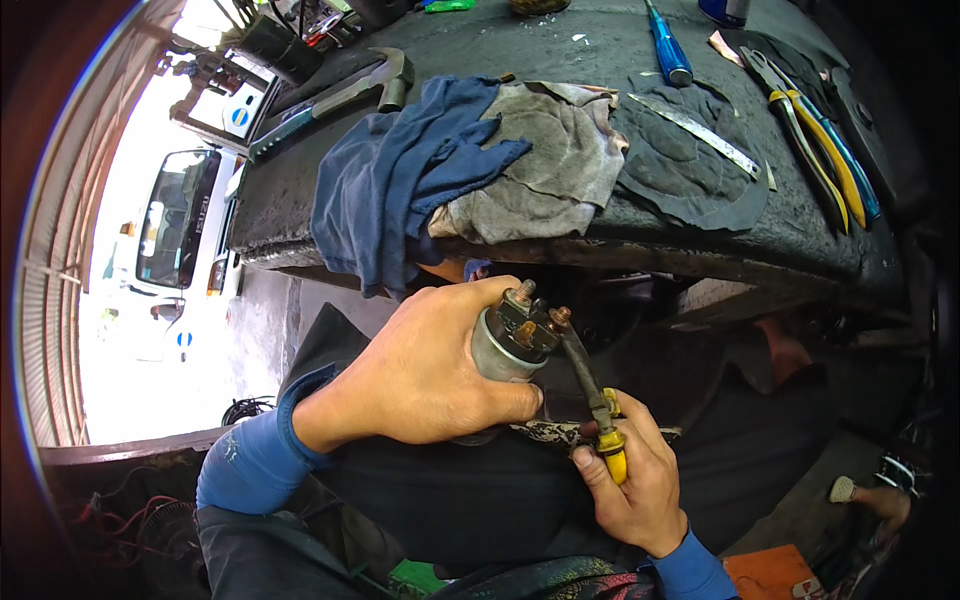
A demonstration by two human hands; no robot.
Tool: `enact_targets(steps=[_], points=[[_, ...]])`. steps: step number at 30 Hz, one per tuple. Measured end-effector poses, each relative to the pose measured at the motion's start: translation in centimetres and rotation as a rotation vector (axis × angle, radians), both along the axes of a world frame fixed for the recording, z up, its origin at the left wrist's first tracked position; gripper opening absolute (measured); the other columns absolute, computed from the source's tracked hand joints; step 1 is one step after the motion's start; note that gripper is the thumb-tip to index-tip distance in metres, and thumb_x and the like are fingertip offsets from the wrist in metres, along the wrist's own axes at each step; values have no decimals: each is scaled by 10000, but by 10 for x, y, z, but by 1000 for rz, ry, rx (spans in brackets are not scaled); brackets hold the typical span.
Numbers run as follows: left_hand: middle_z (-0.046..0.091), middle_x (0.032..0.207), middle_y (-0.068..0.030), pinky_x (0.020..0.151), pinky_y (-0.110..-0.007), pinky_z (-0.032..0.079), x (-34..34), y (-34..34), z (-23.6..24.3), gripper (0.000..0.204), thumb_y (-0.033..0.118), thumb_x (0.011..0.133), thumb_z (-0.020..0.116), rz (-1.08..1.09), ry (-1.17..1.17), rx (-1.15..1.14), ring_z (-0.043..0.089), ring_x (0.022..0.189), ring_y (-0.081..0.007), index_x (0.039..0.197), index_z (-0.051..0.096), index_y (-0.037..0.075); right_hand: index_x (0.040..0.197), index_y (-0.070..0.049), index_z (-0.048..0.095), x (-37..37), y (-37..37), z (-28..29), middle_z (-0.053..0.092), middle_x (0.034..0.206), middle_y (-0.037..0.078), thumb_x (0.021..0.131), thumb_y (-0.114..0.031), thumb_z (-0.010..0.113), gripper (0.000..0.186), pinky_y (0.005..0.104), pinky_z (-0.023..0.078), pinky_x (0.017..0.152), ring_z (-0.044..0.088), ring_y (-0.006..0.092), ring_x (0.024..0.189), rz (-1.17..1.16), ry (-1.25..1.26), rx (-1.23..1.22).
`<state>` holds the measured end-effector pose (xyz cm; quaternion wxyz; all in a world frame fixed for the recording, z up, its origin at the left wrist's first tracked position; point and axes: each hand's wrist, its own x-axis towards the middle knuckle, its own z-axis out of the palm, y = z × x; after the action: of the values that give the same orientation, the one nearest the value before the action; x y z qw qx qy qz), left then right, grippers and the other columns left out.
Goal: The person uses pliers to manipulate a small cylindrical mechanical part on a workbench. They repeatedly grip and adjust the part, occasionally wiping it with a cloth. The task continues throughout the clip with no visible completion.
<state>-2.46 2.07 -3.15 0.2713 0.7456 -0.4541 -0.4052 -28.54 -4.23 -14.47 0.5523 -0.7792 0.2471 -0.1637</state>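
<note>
My left hand [425,370] is wrapped round a starter solenoid [495,352], a grey metal cylinder with a dark cap and two threaded studs. Its capped end points up and away from me, and the lower end is hidden by my palm. Closed round a yellow handle, my right hand [640,490] holds what looks like a soldering iron [582,368] with a long grey shaft. The shaft's far end reaches the right stud; whether they touch I cannot tell. A mottled strip [550,432] lies behind the handle, partly hidden.
Beyond my hands a dark workbench [290,215] carries a claw hammer [345,95], a blue rag [400,170], a grey rag [550,160], a metal blade [700,135], a blue-handled screwdriver [668,45] and yellow-handled pliers [815,140]. A white truck [180,240] stands outside, left.
</note>
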Motion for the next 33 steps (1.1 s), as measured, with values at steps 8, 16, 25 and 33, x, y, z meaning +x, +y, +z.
enact_targets(steps=[8,16,25,33], points=[[762,890,-231,805,-447,589,-5,-1,0,464,236,737,870,14,-137,23,751,915,-462,1100,696,5,1149,81,694,5,-8,8,653,1294,312,927,-146,862,359,508,576,950,699,464,1124,-4,8,-94],[751,909,-26,732,-311,558,13,-1,5,363,86,778,918,-91,608,215,699,802,-129,1079,725,23,1036,73,718,15,-21,-30,691,1270,254,905,-73,875,251,417,583,884,726,374,1029,138,-300,125],[751,992,-25,804,-289,551,11,-2,7,469,126,796,938,-115,464,145,676,883,-99,1184,701,11,1149,64,749,6,-17,-31,650,1408,285,1005,-272,827,374,438,568,1016,715,404,1192,154,-213,224],[752,1078,-46,907,-320,561,2,1,3,527,144,794,907,-85,106,72,680,976,-118,1264,709,6,1194,98,709,-1,-7,-10,616,1432,365,1006,-307,817,460,518,547,1077,675,507,1260,50,-54,44]])
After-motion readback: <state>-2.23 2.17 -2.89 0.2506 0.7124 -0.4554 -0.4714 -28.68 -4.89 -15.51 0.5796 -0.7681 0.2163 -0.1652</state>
